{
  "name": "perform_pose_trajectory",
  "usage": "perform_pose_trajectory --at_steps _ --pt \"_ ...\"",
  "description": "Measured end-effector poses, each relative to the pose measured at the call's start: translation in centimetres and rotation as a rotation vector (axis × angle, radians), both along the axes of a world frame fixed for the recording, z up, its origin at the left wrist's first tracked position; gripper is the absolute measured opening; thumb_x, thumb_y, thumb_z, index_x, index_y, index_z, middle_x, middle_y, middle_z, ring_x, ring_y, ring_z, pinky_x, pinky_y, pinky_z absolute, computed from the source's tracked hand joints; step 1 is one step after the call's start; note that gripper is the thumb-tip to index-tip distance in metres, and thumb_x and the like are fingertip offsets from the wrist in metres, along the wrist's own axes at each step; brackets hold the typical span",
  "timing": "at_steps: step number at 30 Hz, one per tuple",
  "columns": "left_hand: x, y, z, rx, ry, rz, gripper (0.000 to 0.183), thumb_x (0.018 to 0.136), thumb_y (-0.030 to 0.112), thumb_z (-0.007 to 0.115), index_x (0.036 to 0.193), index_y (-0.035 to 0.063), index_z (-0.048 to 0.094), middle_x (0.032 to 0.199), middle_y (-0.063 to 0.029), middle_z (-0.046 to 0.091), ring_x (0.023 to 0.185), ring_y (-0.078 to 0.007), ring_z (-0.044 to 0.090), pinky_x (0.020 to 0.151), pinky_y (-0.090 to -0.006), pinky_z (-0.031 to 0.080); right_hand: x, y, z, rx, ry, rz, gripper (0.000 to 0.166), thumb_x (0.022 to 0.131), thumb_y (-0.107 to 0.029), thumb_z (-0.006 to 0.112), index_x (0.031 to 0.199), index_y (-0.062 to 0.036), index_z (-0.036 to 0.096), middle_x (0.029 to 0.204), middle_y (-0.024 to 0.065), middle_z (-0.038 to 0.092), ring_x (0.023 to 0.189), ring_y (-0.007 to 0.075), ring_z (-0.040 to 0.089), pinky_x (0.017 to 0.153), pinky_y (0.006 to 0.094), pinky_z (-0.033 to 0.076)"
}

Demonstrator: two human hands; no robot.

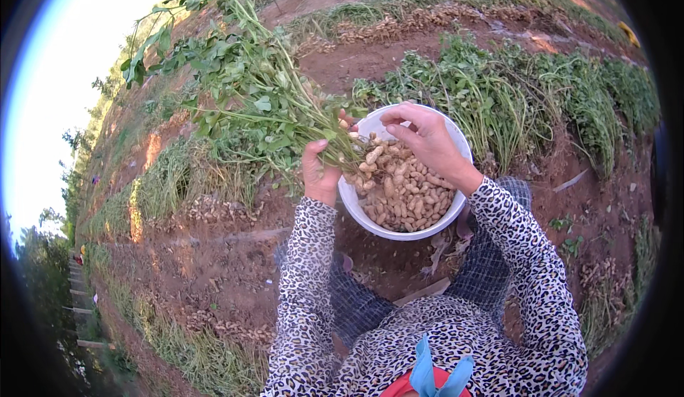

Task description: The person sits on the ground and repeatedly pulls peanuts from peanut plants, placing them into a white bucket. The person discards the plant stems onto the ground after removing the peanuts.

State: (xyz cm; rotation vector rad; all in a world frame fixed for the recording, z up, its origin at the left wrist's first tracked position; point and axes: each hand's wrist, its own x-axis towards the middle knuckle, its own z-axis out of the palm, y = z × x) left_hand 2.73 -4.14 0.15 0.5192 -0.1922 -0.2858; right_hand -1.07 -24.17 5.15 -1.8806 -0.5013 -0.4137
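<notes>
My left hand [320, 171] grips the stems of a bunch of uprooted peanut plants [267, 87], its leafy tops pointing up and left. The root end, with peanut pods [368, 162] on it, hangs over the left rim of a white plastic bucket [459, 143]. Many loose peanuts in the shell [409, 199] lie inside the bucket. Above the bucket's right half, my right hand [427, 132] is bent, thumb and fingers close together near the pods. Whether a pod is between those fingertips cannot be made out.
Beyond the bucket lies a row of pulled peanut plants [497, 92], with another row [417, 12] farther back. More plants [181, 178] lie at the left, pods exposed. Reddish soil [224, 269] surrounds my legs [483, 258], which straddle the ground just behind the bucket.
</notes>
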Motion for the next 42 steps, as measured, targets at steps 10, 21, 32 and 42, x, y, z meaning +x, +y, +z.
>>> perform_pose_trajectory --at_steps 10,21,32,42 --pt "-1.6 -2.0 -3.1 0.107 0.263 -0.042 0.038 0.071 0.014 0.055 0.105 -0.0010 0.054 0.099 -0.0130 0.060 0.090 -0.0232 0.058 0.084 -0.0348 0.047 1.8 2.2 -2.5 -0.125 -0.108 0.010 0.027 0.073 0.006 0.058 0.098 0.0000 0.057 0.087 0.0064 0.062 0.080 0.0133 0.057 0.072 0.0273 0.046" --pt "-1.9 -3.6 -1.8 -0.100 0.113 0.005 0.026 0.068 0.021 0.052 0.088 0.0038 0.048 0.072 -0.0032 0.045 0.061 -0.0147 0.041 0.059 -0.0283 0.038 1.3 1.1 -2.0 0.668 0.793 0.357 0.013 0.088 -0.012 0.053 0.086 -0.0003 0.057 0.071 0.0035 0.060 0.060 0.0073 0.057 0.047 0.0181 0.040" --pt "-2.5 -3.4 -2.0 -0.430 -0.048 -0.298 0.018 0.074 0.021 0.055 0.077 0.0075 0.043 0.054 0.0023 0.027 0.045 -0.0094 0.029 0.043 -0.0249 0.029 4.2 -2.3 -1.6 1.514 0.877 0.489 0.018 0.091 -0.016 0.046 0.079 -0.0040 0.051 0.067 -0.0009 0.048 0.055 0.0077 0.042 0.045 0.0188 0.034" --pt "-2.6 -2.7 -1.2 0.094 0.087 -0.083 0.045 0.077 0.015 0.049 0.117 -0.0041 0.046 0.111 -0.0153 0.055 0.103 -0.0245 0.054 0.093 -0.0366 0.042 0.6 -1.9 -0.2 0.646 0.667 0.476 0.017 0.079 -0.011 0.064 0.093 -0.0015 0.059 0.074 -0.0004 0.058 0.063 0.0046 0.050 0.047 0.0153 0.035"
